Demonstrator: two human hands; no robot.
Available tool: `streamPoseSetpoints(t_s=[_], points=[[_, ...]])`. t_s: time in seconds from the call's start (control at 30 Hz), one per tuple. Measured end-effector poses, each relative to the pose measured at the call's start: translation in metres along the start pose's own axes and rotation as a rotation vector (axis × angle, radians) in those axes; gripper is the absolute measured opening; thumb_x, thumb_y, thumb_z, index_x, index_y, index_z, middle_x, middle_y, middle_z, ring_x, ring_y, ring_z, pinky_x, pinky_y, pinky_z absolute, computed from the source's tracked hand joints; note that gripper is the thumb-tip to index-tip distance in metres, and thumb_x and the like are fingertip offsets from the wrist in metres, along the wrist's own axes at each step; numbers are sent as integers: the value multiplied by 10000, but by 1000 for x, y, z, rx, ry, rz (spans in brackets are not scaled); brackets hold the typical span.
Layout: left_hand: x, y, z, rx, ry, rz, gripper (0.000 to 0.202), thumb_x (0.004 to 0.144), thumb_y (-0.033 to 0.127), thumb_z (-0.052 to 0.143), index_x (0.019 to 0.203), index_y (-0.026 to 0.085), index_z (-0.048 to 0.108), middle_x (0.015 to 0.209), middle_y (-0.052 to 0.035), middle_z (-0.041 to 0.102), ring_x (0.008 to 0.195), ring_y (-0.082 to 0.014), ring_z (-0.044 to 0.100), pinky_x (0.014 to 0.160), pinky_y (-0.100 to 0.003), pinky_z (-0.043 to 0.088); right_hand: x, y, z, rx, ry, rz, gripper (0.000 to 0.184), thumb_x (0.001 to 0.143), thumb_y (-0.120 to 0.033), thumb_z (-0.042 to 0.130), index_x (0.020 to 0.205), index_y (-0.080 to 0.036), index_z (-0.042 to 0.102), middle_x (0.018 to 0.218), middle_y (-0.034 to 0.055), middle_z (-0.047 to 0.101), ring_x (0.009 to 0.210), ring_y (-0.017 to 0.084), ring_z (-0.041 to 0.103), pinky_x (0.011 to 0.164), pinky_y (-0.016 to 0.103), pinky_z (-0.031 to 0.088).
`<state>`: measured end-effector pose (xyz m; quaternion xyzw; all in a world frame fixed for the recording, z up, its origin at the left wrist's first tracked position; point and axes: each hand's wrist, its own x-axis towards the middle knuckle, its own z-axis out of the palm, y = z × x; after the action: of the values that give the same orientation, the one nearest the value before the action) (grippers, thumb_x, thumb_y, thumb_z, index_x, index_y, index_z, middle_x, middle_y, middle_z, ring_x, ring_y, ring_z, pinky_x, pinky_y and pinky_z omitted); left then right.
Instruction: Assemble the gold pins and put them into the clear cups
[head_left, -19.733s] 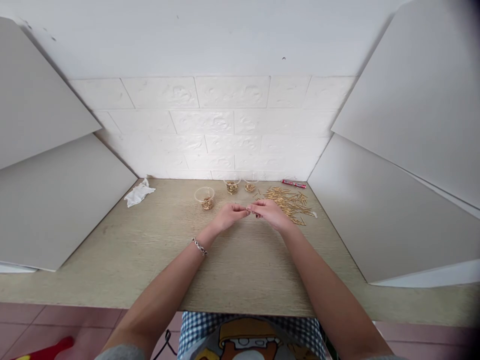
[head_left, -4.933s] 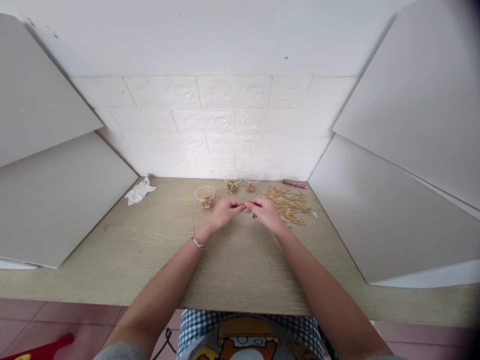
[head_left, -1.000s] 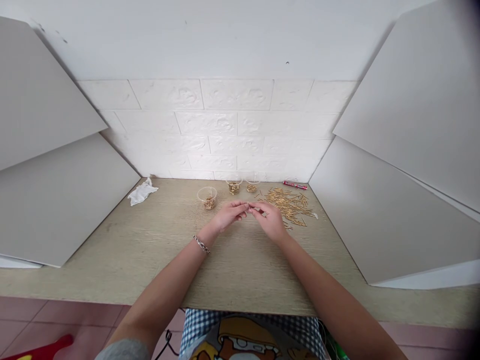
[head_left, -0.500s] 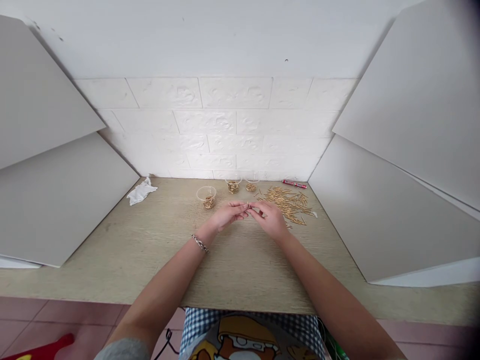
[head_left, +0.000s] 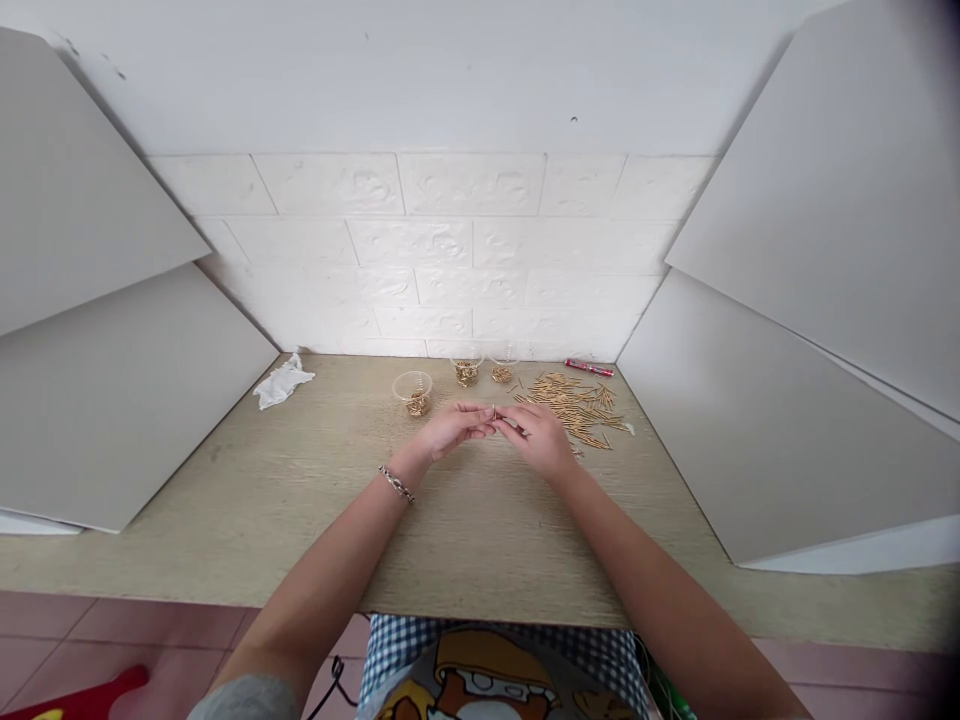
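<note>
My left hand point(head_left: 450, 431) and my right hand point(head_left: 541, 437) meet fingertip to fingertip above the wooden table point(head_left: 300, 500). Both pinch a tiny gold piece point(head_left: 494, 414) between them; its shape is too small to make out. A pile of thin gold pins point(head_left: 577, 402) lies just right of my right hand. Three small clear cups with gold bits stand behind my hands: one at the left point(head_left: 413, 392), one in the middle point(head_left: 466, 371), one to its right point(head_left: 501, 370).
A crumpled white tissue point(head_left: 279, 382) lies at the back left. A red pen-like stick point(head_left: 589, 367) rests by the white brick wall. Grey slanted panels point(head_left: 127, 400) close in both sides of the table.
My hands have stayed together in the same spot, with only small finger shifts on the gold piece. The view has barely drifted.
</note>
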<state>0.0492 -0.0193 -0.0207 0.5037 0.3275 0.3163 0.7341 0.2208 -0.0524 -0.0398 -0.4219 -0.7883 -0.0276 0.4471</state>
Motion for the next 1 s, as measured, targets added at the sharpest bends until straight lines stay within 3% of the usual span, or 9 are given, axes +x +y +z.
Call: streamPoseSetpoints(t_s=[0.27, 0.5, 0.8, 1.0], points=[[0, 0, -4, 91, -6, -7, 340, 632, 388, 737, 831, 115, 702, 810, -79, 678, 747, -123, 572, 773, -279, 411, 0, -2, -1, -4, -26, 20, 223, 879, -319, 491, 926, -239, 695, 898, 30, 709, 807, 165, 639, 763, 295, 468], [-9, 14, 0, 350, -14, 36, 286, 668, 406, 692, 741, 130, 699, 761, -42, 672, 753, -132, 555, 778, -277, 405, -1, -4, -2, -88, -110, -18, 221, 873, -308, 507, 908, -205, 699, 817, 53, 707, 743, 165, 632, 714, 283, 457], [-5, 10, -1, 458, -10, 124, 303, 737, 422, 595, 776, 130, 664, 760, -34, 637, 702, -118, 514, 714, -263, 399, -1, -5, 0, 70, -165, 121, 235, 875, -255, 479, 982, -227, 687, 862, 48, 705, 739, 164, 633, 678, 274, 474], [-7, 11, 5, 977, 118, 270, 284, 828, 379, 456, 754, 161, 622, 677, -8, 585, 658, -135, 491, 631, -258, 363, 2, -5, -1, 154, -91, 286, 225, 855, -265, 481, 908, -226, 696, 845, 45, 705, 727, 167, 630, 658, 280, 482]])
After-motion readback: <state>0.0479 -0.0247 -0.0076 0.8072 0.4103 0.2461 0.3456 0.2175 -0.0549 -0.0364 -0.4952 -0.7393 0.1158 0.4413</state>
